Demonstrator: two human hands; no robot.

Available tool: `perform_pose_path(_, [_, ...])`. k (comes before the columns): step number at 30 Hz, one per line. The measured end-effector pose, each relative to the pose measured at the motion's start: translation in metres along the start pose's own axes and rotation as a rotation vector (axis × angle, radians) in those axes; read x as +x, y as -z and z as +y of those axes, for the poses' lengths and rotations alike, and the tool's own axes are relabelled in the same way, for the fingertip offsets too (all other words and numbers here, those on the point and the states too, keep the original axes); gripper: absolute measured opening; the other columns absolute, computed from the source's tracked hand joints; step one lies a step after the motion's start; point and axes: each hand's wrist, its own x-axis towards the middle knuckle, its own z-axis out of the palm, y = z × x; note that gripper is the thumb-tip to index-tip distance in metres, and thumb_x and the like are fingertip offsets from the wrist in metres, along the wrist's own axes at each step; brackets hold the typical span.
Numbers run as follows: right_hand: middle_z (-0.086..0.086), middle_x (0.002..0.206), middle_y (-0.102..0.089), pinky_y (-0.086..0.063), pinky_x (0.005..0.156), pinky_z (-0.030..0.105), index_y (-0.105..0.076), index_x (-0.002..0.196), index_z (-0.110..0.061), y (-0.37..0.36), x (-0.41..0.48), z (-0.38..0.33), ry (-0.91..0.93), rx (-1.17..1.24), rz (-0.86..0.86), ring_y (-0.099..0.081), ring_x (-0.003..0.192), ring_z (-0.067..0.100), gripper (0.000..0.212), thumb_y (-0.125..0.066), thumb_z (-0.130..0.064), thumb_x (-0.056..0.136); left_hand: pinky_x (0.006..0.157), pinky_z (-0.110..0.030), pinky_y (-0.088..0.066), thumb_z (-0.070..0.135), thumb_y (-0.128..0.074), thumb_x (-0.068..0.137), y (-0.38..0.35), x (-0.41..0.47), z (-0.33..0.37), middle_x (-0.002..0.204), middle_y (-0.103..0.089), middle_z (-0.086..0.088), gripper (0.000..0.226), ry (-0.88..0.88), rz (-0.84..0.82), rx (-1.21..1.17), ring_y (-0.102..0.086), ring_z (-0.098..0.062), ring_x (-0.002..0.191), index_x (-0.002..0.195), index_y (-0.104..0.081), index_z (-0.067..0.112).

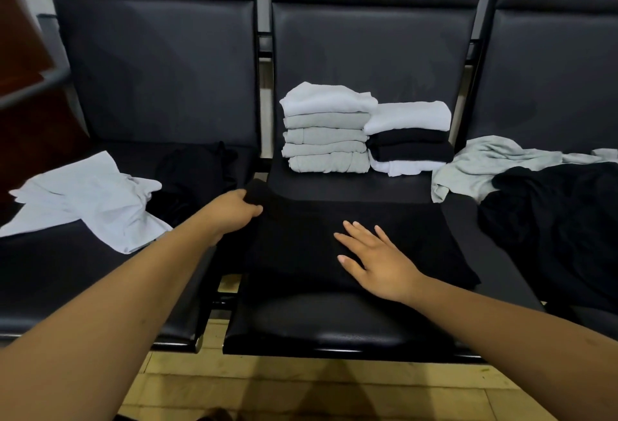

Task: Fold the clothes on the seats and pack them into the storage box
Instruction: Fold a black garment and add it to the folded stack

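A black garment (394, 236) lies partly folded across the middle seat (317, 327). My left hand (230, 211) grips its upper left edge. My right hand (378, 258) rests flat on its middle with straight fingers. Behind it stand two piles of folded clothes: a grey and white pile (326, 129) and a white and black pile (409, 138). No storage box is in view.
Loose white cloth (97, 200) and a black garment (197, 169) lie on the left seat. A grey garment (481, 163) and a black one (555, 216) are heaped on the right seat. Dark seat backs rise behind. A tiled floor (334, 390) shows below.
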Motion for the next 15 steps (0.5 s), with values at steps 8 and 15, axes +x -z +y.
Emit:
perform_pose_path(8, [0.001, 0.141, -0.061, -0.025, 0.124, 0.038, -0.063, 0.135, -0.019, -0.002, 0.038, -0.059, -0.212, 1.088, 0.050, -0.049, 0.138, 0.016, 0.042, -0.046, -0.041, 0.104, 0.084, -0.033, -0.050, 0.026, -0.060, 0.093, -0.019, -0.025, 0.051, 0.116, -0.064, -0.005, 0.032, -0.263, 0.113, 0.229, -0.060, -0.021, 0.099, 0.122, -0.059, 0.012])
perform_pose_path(15, [0.015, 0.100, -0.076, -0.058, 0.080, 0.045, -0.063, 0.115, -0.006, 0.041, 0.018, -0.023, -0.582, 1.674, 0.180, -0.072, 0.094, 0.031, 0.072, -0.029, -0.067, 0.100, 0.077, -0.028, -0.050, 0.045, -0.062, 0.093, -0.081, -0.039, 0.076, 0.124, -0.061, -0.003, 0.052, -0.365, -0.104, 0.151, -0.063, -0.020, 0.106, 0.133, -0.048, 0.014])
